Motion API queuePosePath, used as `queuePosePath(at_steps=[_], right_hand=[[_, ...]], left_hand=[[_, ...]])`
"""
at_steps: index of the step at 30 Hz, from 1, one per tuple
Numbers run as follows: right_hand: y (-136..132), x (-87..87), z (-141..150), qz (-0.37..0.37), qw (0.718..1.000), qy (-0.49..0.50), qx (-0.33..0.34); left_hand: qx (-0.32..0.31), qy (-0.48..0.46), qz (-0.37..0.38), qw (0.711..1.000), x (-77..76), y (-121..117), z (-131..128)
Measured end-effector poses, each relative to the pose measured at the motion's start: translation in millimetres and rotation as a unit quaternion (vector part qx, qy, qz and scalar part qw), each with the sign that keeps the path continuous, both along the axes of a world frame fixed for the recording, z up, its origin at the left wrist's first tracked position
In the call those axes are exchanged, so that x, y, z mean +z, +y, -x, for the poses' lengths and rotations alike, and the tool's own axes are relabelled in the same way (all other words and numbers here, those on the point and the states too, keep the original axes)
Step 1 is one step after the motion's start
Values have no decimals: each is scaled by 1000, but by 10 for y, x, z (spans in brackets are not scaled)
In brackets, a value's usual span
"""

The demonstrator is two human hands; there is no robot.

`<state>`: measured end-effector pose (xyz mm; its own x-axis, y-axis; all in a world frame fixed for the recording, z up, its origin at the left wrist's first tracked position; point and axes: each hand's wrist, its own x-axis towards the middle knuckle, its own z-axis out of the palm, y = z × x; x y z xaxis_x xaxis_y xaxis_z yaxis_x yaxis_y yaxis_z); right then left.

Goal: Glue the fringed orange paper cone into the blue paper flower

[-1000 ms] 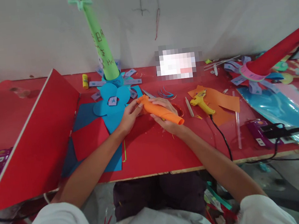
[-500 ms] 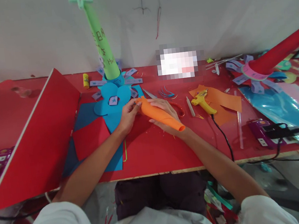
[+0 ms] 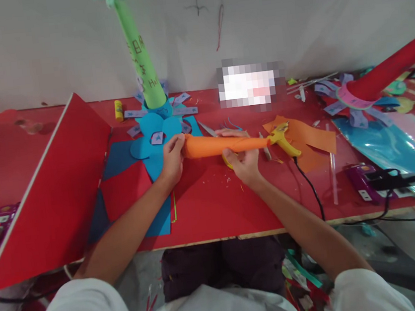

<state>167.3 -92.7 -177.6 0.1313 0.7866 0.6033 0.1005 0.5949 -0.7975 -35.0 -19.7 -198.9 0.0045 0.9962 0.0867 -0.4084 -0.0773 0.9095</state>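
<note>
An orange paper cone, rolled long and narrow, lies level between my hands above the red table. My left hand grips its wide end at the left. Nearer the thin right end, my right hand is wrapped round it, thumb in front and fingers behind. Partly hidden behind the cone are scissors and a yellow ring-shaped thing. A yellow hot glue gun rests on orange paper scraps, just right of the cone's tip.
Behind my left hand stands a green paper tube on a blue paper flower base. Blue and red sheets lie at left, beside an upright red board. A purple power strip and a red tube are at right.
The orange cone has turned from slanting down toward me to nearly level, its thin end swinging right and away. My right hand has shifted right along it; the left stays at the wide end.
</note>
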Motion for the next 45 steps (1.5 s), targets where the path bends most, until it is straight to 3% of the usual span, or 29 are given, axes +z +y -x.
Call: queuePosePath(at_steps=[5,10,17,25,34,45], right_hand=[[105,95,7,93,978,184,-32],[192,-1,-68,141,946,289,-50],[272,-174,-172,164,961,220,-17],[223,-75,-98,135,974,182,8],[218,-116,-108,183,949,254,39],[169,-35,-17,152,968,178,94]], left_hand=[[-62,-26,45,997,37,-13,25],[-109,9,18,994,71,-80,8],[-81,46,3,996,33,-100,-28],[-39,96,-58,993,17,-61,-24],[-27,89,-69,993,109,-125,-18],[112,152,-115,975,96,-108,14]])
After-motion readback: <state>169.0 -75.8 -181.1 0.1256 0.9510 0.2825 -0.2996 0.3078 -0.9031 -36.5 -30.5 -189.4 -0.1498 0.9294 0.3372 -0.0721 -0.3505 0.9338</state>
